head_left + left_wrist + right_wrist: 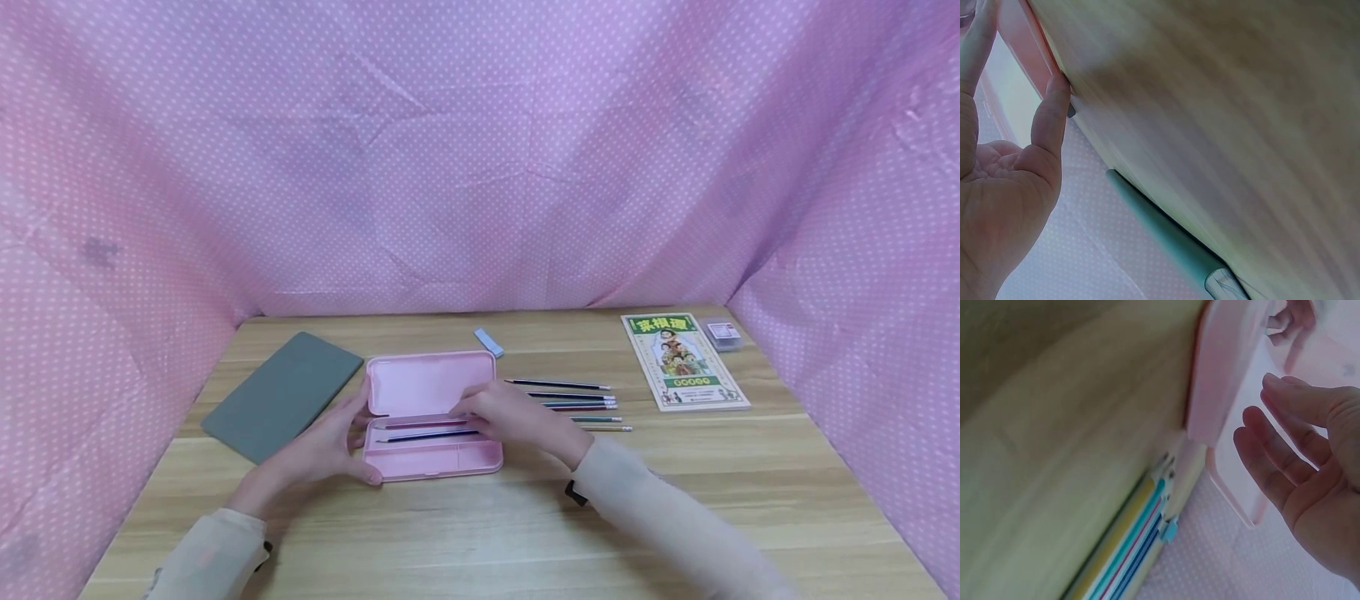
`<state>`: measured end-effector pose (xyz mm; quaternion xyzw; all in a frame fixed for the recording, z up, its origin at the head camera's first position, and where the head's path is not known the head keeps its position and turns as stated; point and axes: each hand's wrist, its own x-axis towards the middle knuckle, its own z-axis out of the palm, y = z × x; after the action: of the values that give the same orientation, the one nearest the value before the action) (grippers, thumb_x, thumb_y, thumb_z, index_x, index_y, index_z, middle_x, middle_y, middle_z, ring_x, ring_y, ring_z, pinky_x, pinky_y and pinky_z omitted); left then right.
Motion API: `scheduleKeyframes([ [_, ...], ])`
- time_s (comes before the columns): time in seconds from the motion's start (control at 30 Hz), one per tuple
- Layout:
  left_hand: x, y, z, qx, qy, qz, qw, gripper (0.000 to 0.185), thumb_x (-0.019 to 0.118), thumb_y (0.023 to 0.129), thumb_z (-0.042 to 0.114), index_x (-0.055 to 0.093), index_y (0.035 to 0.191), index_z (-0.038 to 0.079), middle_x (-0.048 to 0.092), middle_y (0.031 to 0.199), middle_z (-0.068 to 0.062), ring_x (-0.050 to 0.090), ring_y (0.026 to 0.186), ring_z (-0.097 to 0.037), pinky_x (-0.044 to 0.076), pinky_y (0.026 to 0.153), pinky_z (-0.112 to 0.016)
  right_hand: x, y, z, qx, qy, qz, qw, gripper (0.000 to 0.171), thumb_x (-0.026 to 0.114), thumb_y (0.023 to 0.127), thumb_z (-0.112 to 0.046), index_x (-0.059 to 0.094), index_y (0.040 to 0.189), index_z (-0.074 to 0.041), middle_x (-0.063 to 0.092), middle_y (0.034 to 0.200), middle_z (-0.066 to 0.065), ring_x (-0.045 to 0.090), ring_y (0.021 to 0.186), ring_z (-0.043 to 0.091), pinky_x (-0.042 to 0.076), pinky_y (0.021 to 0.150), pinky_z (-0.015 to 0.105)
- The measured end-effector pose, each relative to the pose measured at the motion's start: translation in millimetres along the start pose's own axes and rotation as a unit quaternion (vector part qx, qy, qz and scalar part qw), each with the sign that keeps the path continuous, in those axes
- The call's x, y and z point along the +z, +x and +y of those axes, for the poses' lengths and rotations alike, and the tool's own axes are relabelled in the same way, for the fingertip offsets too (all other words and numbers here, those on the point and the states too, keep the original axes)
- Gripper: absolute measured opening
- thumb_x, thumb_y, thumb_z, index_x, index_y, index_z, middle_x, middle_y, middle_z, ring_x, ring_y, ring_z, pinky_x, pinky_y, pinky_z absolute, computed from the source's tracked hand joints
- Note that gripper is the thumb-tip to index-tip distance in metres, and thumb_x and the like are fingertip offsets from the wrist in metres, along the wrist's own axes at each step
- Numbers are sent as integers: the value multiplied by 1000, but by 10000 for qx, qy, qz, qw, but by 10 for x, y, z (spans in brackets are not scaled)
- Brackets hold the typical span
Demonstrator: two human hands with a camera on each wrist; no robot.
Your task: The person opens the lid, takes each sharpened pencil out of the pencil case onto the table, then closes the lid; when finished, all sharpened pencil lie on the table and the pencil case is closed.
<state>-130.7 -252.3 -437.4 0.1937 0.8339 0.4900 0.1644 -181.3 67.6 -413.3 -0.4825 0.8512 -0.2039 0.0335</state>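
Note:
A pink pencil case lies with its lid raised back. Two pencils rest in its long compartment, a dark pencil and a reddish pencil. My left hand spans the case's left end, thumb at the front corner and the other fingers along the side. In the left wrist view its extended thumb touches the case wall. My right hand hovers over the right part of the case. The right wrist view shows its fingers loosely bent, with nothing visible between them.
Several pencils lie right of the case, and a pale blue strip-shaped item sits behind it. A green notebook is at left. An illustrated booklet and a small clear box lie at far right. Pink dotted cloth surrounds the table.

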Motion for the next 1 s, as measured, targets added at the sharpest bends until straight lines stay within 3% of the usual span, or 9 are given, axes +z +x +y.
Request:
scheduleKeyframes([
  [0.37, -2, -4, 12, -62, 57, 26, 10000, 147, 98, 63, 17, -11, 162, 14, 29, 150, -23, 49, 129, -39, 48, 106, -42, 145, 63, -17, -89, -119, -76, 9999, 21, 71, 95, -5, 79, 113, -12, 74, 100, 0, 67, 90, 8, 55, 81, 19],
  [0.7, 4, -11, 6, -39, 144, 47, 9999, 146, 98, 63, 19, -9, 162, 13, 30, 150, -24, 50, 128, -39, 50, 104, -41, 226, 58, -63, 205, -417, -355, 9983, 27, 69, 95, -1, 80, 114, -16, 75, 106, -5, 67, 98, 6, 56, 86, 21],
  [1.0, -1, -16, 9, -44, 173, 48, 9998, 146, 98, 63, 20, -9, 162, 13, 31, 151, -23, 51, 128, -38, 50, 105, -42, 254, 54, -78, 343, -347, -350, 9982, 28, 67, 95, -1, 80, 114, -17, 74, 104, -4, 66, 93, 6, 56, 81, 21],
])
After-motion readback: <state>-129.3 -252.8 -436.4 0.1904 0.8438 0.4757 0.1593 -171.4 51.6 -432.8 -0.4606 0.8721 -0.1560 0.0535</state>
